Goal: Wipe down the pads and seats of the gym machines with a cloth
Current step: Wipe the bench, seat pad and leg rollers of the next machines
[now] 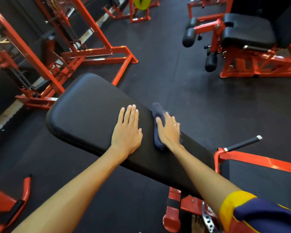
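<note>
- Cloth (158, 115), dark blue and bunched into a long roll, lies on the long black pad (91, 115), along the pad's right edge and about halfway down its length.
- Right hand (169, 130) presses flat on top of the cloth. Its fingers (170, 119) are straight and released, not curled round the fabric, and the thumb is spread out to the left. One end of the cloth sticks out past the fingertips and the other shows beside the wrist.
- Left hand (127, 132) lies palm down on the bare pad just beside the cloth, apart from it. Its fingers (130, 113) are straight, close together and hold nothing.
- Pad surface runs on a slant from lower right to a rounded end at upper left. A red steel frame (175, 204) shows beneath its near end.
- Sleeve (259, 214), navy with a yellow cuff, covers the right upper arm.
- Floor (175, 64) is dark rubber matting.
- Second machine at upper right, well apart, has a black seat (247, 31) and black roller pads (189, 34).
- Handle (244, 143), black with a chrome tip, juts out to the right of the pad.
- Yellow weight plate (142, 3) sits at the top edge.
</note>
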